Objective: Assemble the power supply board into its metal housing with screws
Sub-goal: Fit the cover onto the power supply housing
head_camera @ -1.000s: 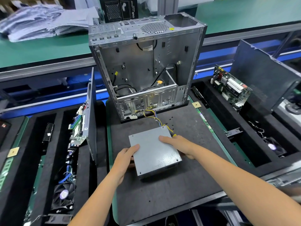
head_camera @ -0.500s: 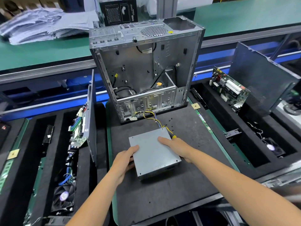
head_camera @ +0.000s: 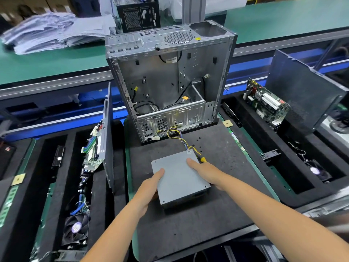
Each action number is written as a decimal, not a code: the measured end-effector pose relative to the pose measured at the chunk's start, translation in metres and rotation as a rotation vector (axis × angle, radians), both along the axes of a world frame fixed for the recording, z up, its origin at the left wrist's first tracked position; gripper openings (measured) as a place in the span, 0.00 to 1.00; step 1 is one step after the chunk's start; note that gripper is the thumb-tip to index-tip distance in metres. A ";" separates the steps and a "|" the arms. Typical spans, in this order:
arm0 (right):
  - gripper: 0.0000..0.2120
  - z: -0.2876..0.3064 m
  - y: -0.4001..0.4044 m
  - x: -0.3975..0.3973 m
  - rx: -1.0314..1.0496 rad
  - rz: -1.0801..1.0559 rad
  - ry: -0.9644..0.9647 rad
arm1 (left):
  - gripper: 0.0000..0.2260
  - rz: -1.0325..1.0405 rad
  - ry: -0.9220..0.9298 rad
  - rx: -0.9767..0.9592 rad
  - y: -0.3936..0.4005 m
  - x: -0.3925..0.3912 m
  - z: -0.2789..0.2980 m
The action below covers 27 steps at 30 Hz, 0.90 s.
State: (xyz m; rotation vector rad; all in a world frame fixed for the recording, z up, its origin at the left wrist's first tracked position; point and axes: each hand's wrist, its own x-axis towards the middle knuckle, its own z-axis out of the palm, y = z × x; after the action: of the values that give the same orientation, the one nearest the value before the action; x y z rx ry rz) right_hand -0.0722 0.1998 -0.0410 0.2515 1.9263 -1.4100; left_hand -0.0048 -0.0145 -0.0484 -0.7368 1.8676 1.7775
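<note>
A grey metal power supply box (head_camera: pixel 179 177) lies on the black foam mat (head_camera: pixel 217 214). My left hand (head_camera: pixel 149 188) grips its left edge, thumb on top. My right hand (head_camera: pixel 205 172) holds its right side, thumb across the top face. A bundle of yellow and black wires (head_camera: pixel 181 138) runs from the box's far corner into the open metal computer case (head_camera: pixel 166 78), which stands upright behind the box. Several small black screws (head_camera: pixel 198 140) lie on the mat near the wires.
A grey side panel (head_camera: pixel 108 137) with a circuit board stands upright on the left. Another panel (head_camera: pixel 302 87) and board (head_camera: pixel 266 103) lean at right. Fans (head_camera: pixel 75 227) sit in foam tray slots on both sides. Stacked papers (head_camera: pixel 52 31) lie on the green bench behind.
The hands and the power supply box keep the same grip and place; only the view has shifted slightly.
</note>
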 end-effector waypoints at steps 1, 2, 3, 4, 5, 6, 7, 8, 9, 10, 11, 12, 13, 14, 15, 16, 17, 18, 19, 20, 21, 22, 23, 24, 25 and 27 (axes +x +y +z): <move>0.23 0.001 -0.001 0.000 0.007 -0.013 0.003 | 0.22 -0.007 -0.001 -0.004 0.005 0.001 0.001; 0.23 0.001 -0.002 0.001 0.018 -0.020 0.009 | 0.23 0.006 0.004 -0.020 0.009 0.000 0.002; 0.23 0.002 -0.003 0.001 0.033 -0.019 0.016 | 0.23 0.032 0.010 -0.034 0.013 0.000 0.002; 0.23 0.003 -0.004 0.001 0.053 -0.015 0.023 | 0.24 0.055 0.011 -0.046 0.016 0.000 0.001; 0.22 0.004 -0.004 0.001 0.068 -0.012 0.029 | 0.25 0.070 0.008 -0.057 0.018 0.000 0.001; 0.22 0.004 -0.005 0.001 0.082 -0.009 0.034 | 0.27 0.081 0.000 -0.066 0.019 0.000 0.000; 0.21 0.006 -0.006 0.001 0.096 -0.005 0.040 | 0.28 0.093 -0.008 -0.070 0.020 0.000 0.000; 0.21 0.007 -0.007 0.001 0.112 -0.002 0.048 | 0.29 0.106 -0.011 -0.071 0.020 0.000 0.000; 0.22 0.007 -0.007 0.000 0.127 0.001 0.056 | 0.29 0.118 -0.008 -0.070 0.020 0.000 0.000; 0.23 0.007 -0.007 -0.001 0.139 0.010 0.058 | 0.29 0.124 -0.004 -0.068 0.020 0.000 0.001; 0.25 0.008 -0.008 -0.001 0.144 0.023 0.054 | 0.30 0.126 0.001 -0.066 0.020 -0.001 0.000; 0.29 0.009 -0.008 -0.002 0.149 0.037 0.047 | 0.30 0.128 0.005 -0.066 0.020 -0.001 0.000; 0.31 0.010 -0.008 -0.004 0.155 0.048 0.040 | 0.29 0.135 0.010 -0.070 0.021 -0.002 0.000; 0.33 0.011 -0.009 -0.005 0.157 0.055 0.034 | 0.27 0.150 0.017 -0.077 0.021 -0.003 0.001; 0.32 0.012 -0.008 -0.006 0.143 0.047 0.025 | 0.26 0.169 0.025 -0.082 0.021 -0.003 0.002; 0.31 0.013 -0.008 -0.006 0.109 0.022 0.008 | 0.25 0.186 0.030 -0.078 0.021 -0.004 0.004; 0.29 0.014 -0.007 -0.007 0.063 -0.008 -0.015 | 0.24 0.194 0.033 -0.058 0.019 -0.005 0.006; 0.27 0.014 -0.006 -0.008 0.013 -0.026 -0.037 | 0.24 0.189 0.035 -0.022 0.016 -0.006 0.007; 0.25 0.014 -0.004 -0.009 -0.035 -0.036 -0.053 | 0.24 0.173 0.032 0.030 0.012 -0.008 0.007; 0.24 0.012 -0.003 -0.011 -0.082 -0.053 -0.065 | 0.24 0.157 0.024 0.089 0.008 -0.010 0.006; 0.25 0.011 -0.003 -0.012 -0.123 -0.073 -0.071 | 0.25 0.142 0.013 0.138 0.004 -0.011 0.006; 0.27 0.009 -0.002 -0.012 -0.154 -0.092 -0.075 | 0.27 0.126 0.003 0.165 0.001 -0.011 0.005; 0.29 0.006 -0.002 -0.013 -0.180 -0.102 -0.080 | 0.27 0.109 0.000 0.176 -0.001 -0.012 0.003; 0.31 0.004 -0.002 -0.014 -0.200 -0.107 -0.090 | 0.27 0.098 -0.002 0.183 -0.002 -0.012 0.001; 0.32 0.003 -0.003 -0.014 -0.212 -0.108 -0.100 | 0.27 0.089 -0.008 0.196 -0.002 -0.012 0.000; 0.33 0.001 -0.004 -0.014 -0.222 -0.109 -0.108 | 0.25 0.080 -0.017 0.228 -0.003 -0.013 -0.003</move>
State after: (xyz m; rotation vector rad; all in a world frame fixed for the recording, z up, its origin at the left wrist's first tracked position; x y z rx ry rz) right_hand -0.0861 0.1963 -0.0402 0.3233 1.6750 -1.6329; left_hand -0.0178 -0.0177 -0.0517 -0.7458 1.6101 1.9866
